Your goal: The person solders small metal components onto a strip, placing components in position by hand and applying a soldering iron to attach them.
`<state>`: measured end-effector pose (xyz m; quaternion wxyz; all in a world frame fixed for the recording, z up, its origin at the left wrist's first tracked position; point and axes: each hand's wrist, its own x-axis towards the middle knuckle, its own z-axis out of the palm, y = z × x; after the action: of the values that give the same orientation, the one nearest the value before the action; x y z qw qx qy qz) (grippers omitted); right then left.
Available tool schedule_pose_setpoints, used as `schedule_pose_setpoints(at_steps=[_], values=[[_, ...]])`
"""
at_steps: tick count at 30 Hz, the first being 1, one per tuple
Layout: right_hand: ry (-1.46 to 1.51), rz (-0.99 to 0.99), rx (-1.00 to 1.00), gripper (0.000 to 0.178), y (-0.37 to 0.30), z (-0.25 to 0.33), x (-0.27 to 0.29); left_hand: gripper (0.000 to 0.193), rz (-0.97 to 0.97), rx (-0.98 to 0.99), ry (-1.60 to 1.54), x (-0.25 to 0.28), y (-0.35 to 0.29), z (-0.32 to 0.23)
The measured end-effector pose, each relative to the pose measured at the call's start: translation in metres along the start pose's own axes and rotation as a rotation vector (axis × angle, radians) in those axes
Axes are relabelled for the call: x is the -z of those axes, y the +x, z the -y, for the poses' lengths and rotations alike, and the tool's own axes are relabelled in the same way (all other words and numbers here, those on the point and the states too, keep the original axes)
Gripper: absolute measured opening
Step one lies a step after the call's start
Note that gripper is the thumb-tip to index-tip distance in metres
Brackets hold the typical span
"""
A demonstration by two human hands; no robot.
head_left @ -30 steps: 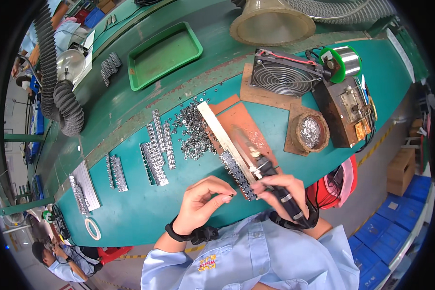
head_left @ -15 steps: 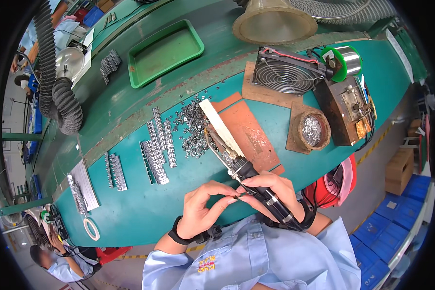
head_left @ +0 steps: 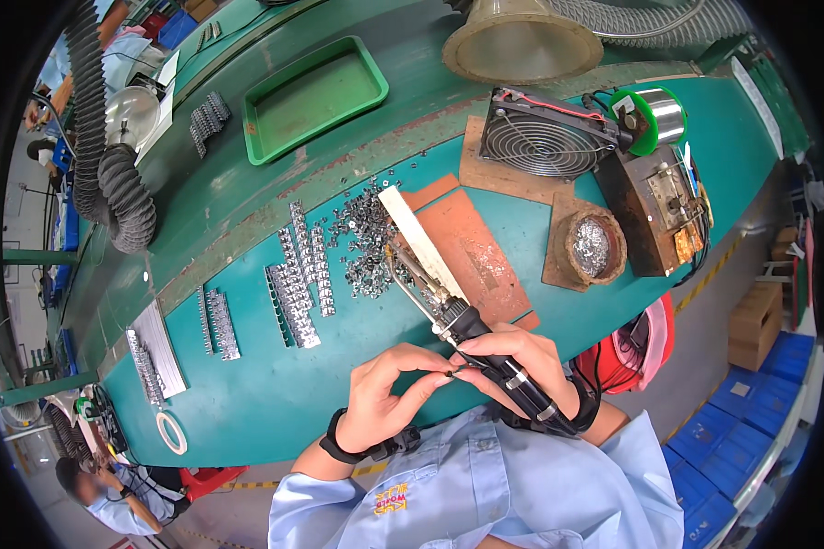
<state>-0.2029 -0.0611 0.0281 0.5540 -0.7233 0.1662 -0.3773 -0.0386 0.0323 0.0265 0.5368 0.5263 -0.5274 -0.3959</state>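
Note:
My right hand (head_left: 536, 361) is closed around the black handle of a soldering iron (head_left: 467, 322) with a thin solder-feed tube along its metal front. The iron's tip end points away from me toward a pile of small metal parts (head_left: 368, 252). Thumb and forefinger of my left hand (head_left: 384, 389) pinch a tiny dark part (head_left: 449, 373), too small to name. My right fingertips come close to that part, below the iron; whether they touch it I cannot tell. Beside the iron, a pale strip (head_left: 419, 240) lies over a reddish-brown board (head_left: 476, 256).
Rows of small metal parts (head_left: 293, 306) stand left of the pile. A green tray (head_left: 316, 101) lies farther back. On the right are a fan (head_left: 545, 142), a solder reel (head_left: 661, 119) and a round pot (head_left: 593, 247) of silvery bits. A co-worker (head_left: 124, 499) sits lower left.
My hands, the iron and the tiny part have hardly moved. At the lower left the co-worker's arms have shifted.

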Motion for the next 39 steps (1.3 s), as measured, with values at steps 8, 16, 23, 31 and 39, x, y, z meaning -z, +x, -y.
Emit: schedule_pose_setpoints(at_steps=[8,16,23,31,39], values=[[-0.002,0.002,0.019,0.044,0.000,0.000,-0.001,0.021,-0.019,-0.032,-0.031,-0.002,-0.001,0.000],[-0.005,0.018,0.011,0.045,-0.003,-0.002,0.000,0.021,-0.014,-0.058,-0.033,-0.001,-0.001,0.001],[-0.064,0.025,0.001,0.040,-0.003,-0.003,0.002,0.023,0.047,-0.038,-0.009,0.000,0.000,-0.002],[-0.132,-0.065,-0.065,0.035,-0.008,-0.001,0.014,0.020,-0.012,0.357,-0.200,0.000,0.005,0.009],[-0.185,-0.217,-0.235,0.032,-0.035,-0.006,0.029,0.017,-0.042,0.610,-0.520,0.003,0.019,0.025]])
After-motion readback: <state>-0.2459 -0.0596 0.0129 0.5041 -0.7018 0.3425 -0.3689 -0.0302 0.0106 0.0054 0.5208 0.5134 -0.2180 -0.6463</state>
